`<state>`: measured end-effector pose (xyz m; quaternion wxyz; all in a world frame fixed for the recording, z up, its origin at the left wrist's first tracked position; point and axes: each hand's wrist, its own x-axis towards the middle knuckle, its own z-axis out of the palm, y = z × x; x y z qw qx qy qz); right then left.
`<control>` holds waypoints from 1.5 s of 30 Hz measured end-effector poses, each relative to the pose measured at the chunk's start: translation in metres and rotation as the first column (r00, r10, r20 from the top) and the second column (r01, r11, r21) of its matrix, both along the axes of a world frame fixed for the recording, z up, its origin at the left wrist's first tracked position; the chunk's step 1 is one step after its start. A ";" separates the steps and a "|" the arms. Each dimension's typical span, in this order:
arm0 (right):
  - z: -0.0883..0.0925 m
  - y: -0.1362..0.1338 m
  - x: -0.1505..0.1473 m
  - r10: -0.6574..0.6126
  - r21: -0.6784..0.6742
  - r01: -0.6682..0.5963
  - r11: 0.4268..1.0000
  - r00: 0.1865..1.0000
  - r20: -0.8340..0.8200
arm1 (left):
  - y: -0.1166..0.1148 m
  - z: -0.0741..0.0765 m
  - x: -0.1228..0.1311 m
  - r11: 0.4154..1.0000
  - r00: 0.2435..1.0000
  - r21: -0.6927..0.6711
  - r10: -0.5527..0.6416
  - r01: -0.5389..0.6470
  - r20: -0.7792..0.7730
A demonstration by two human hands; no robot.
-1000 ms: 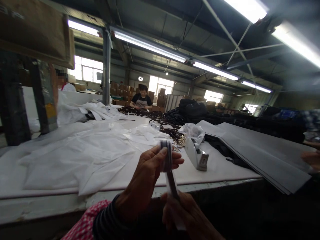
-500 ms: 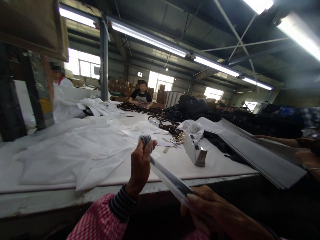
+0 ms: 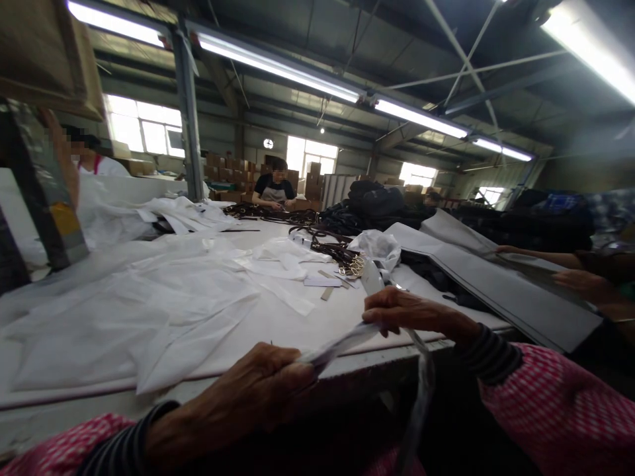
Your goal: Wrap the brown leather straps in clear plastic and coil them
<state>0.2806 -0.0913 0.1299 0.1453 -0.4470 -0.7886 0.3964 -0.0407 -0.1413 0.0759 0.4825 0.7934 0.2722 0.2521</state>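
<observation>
Greyish strip ran from left hand to right hand, lower centre | long axis climbed rightward | both pinched it, neither nearer | tail hung below right hand

Got one long, narrow, translucent plastic strip, glossy, with darker grey streaks along its length. Pinched in the left fingers, slants up to the right fingers, drawn nearly straight between the two. Past the right fingers, bends over and hangs as a loose tail in front of the bench, down to the bottom of view. Blurred low down, can't tell if twisted.
</observation>
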 end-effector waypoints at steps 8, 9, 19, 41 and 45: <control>-0.039 -0.024 -0.074 -0.033 0.489 0.269 0.830 0.898 -0.438 | 0.004 0.060 0.022 0.837 0.837 -0.547 0.319 -0.029 0.444; -0.045 -0.025 -0.088 -0.044 0.503 0.293 0.813 0.892 -0.450 | 0.004 0.067 0.027 0.819 0.808 -0.574 0.348 -0.015 0.475; -0.048 0.003 -0.132 -0.167 0.326 0.430 0.842 0.782 -0.600 | 0.035 0.129 0.043 0.882 0.525 -0.472 0.405 -0.007 0.749; -0.048 -0.028 -0.053 -0.205 -0.249 0.109 0.963 0.891 -0.404 | 0.087 0.005 0.008 0.410 0.924 0.898 0.261 0.158 -0.281; -0.025 -0.022 -0.046 -0.143 -0.204 0.090 0.975 0.955 -0.261 | 0.074 -0.006 0.008 0.587 0.915 0.800 0.247 0.120 -0.318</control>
